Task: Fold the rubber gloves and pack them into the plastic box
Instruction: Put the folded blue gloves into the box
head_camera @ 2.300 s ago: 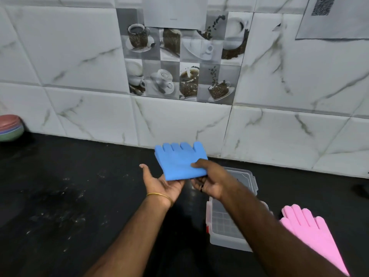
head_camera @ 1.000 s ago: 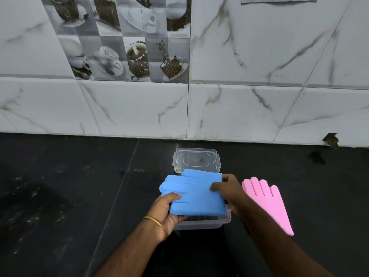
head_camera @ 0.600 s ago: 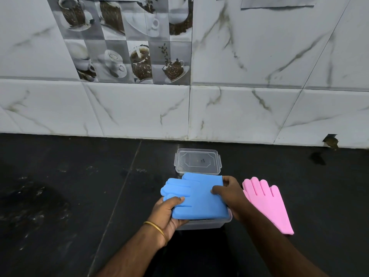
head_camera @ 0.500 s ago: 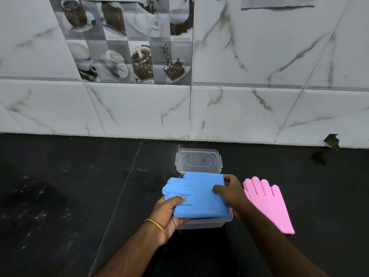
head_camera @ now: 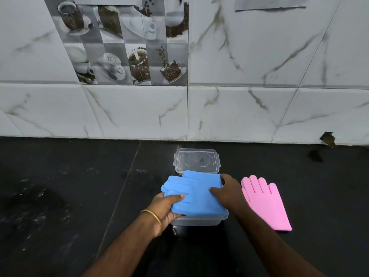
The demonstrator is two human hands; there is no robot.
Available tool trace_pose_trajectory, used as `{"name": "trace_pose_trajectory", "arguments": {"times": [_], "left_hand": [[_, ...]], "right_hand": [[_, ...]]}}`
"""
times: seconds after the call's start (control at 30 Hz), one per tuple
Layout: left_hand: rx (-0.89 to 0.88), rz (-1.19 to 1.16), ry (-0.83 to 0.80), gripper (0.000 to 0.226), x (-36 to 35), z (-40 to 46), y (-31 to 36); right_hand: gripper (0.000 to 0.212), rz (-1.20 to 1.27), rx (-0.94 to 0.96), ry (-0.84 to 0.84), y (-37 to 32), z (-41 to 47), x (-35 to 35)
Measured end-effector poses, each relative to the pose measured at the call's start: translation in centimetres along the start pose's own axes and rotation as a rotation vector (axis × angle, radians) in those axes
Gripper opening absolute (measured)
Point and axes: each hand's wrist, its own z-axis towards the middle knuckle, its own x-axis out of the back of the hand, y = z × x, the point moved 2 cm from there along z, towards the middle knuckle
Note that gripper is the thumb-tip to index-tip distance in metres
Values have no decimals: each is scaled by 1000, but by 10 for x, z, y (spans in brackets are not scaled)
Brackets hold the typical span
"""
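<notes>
A folded blue rubber glove (head_camera: 196, 193) lies across the top of a clear plastic box (head_camera: 199, 220) on the black counter, its fingers sticking out to the left. My left hand (head_camera: 164, 207) grips the glove's left edge, thumb on top. My right hand (head_camera: 229, 191) grips its right edge, thumb on top and fingers curled round the far corner. The glove hides most of the box; only the front wall and rim show. A pink rubber glove (head_camera: 264, 200) lies flat and unfolded on the counter just right of the box.
The box's clear lid (head_camera: 197, 160) lies flat on the counter right behind the box. A white marble-tiled wall (head_camera: 239, 108) rises at the back of the counter. Dark counter (head_camera: 69, 196) stretches to the left and right.
Both hands have brought the blue glove down from chest height, turned its fingers to the left and lowered it onto the box. In the last half second it sank slightly.
</notes>
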Motion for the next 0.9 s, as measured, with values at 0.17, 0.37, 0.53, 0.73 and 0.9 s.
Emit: {"name": "trace_pose_trajectory", "arguments": {"times": [0.17, 0.37, 0.53, 0.73, 0.9], "left_hand": [[-31, 59, 39, 38, 3, 3, -4], [-322, 826, 329, 91, 18, -9, 9], [-906, 1614, 388, 59, 14, -20, 26], [-681, 1747, 170, 37, 16, 4, 29], [-719, 2076, 143, 38, 7, 14, 29]], "right_hand": [[37, -143, 30, -9, -1, -1, -4], [66, -409, 88, 59, -4, -8, -5], [44, -456, 323, 84, -7, -17, -4], [37, -484, 414, -8, -7, -22, -15], [34, -707, 495, -118, -4, -20, -23]]}}
